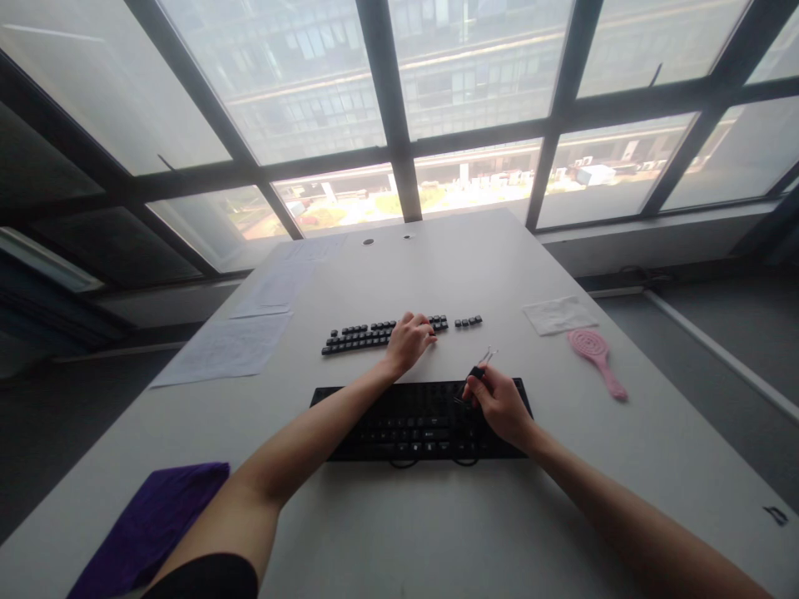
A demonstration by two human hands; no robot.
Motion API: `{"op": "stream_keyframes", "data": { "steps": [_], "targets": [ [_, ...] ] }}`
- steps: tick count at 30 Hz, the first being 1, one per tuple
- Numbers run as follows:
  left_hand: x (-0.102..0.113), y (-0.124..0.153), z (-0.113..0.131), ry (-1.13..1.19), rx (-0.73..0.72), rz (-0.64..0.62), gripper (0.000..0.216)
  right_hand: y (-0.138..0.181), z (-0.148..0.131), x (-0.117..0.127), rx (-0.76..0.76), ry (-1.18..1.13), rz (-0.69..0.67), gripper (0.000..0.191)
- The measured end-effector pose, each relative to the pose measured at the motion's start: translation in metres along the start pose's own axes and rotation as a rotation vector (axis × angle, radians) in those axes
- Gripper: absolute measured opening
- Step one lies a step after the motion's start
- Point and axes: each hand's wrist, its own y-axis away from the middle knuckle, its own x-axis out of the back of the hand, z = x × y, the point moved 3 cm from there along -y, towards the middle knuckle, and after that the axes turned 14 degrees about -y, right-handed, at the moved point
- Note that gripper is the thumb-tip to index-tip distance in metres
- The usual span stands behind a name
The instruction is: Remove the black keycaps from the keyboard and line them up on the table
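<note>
A black keyboard [419, 408] lies in front of me, its upper part showing bare switches or dark sockets and its lower part still bearing keys. Beyond it, loose black keycaps [357, 339] stand in rows, with a short row [468, 321] to the right. My left hand [409, 341] is over the right part of these rows, fingers curled down among the keycaps; whatever is between the fingertips is hidden. Above the keyboard's right part, my right hand [496, 401] grips a keycap puller [479, 369] by its dark middle, wire ends pointing away from me.
Right of the keycaps lie a white tissue packet [560, 315] and a pink hairbrush [596, 359]. Printed sheets [225, 349] run along the left edge. A purple cloth [159, 516] lies near left, and a small dark item [776, 515] near right. Windows stand behind the table [462, 258].
</note>
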Motion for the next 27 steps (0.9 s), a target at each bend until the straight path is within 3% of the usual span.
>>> {"op": "stream_keyframes", "data": {
  "steps": [7, 11, 14, 19, 24, 27],
  "targets": [
    [0.027, 0.001, 0.007, 0.054, 0.035, 0.053, 0.008, 0.0, -0.003, 0.001, 0.029, -0.014, 0.043, 0.026],
    [0.058, 0.022, 0.037, 0.164, 0.021, 0.036, 0.013, 0.003, -0.013, 0.005, 0.112, 0.073, 0.095, 0.024],
    [0.074, 0.046, 0.068, 0.289, 0.016, -0.045, 0.016, 0.003, -0.016, 0.006, 0.143, 0.165, 0.028, 0.019],
    [0.072, 0.074, 0.1, 0.438, 0.029, -0.161, 0.02, 0.003, -0.013, 0.005, 0.127, 0.203, -0.042, 0.017],
    [0.06, 0.08, 0.103, 0.503, 0.053, -0.167, 0.025, 0.005, -0.013, 0.001, 0.114, 0.254, -0.134, 0.02],
    [0.059, 0.082, 0.102, 0.54, 0.058, -0.151, 0.03, 0.005, -0.014, 0.004, 0.13, 0.247, -0.076, 0.02]
  ]
}}
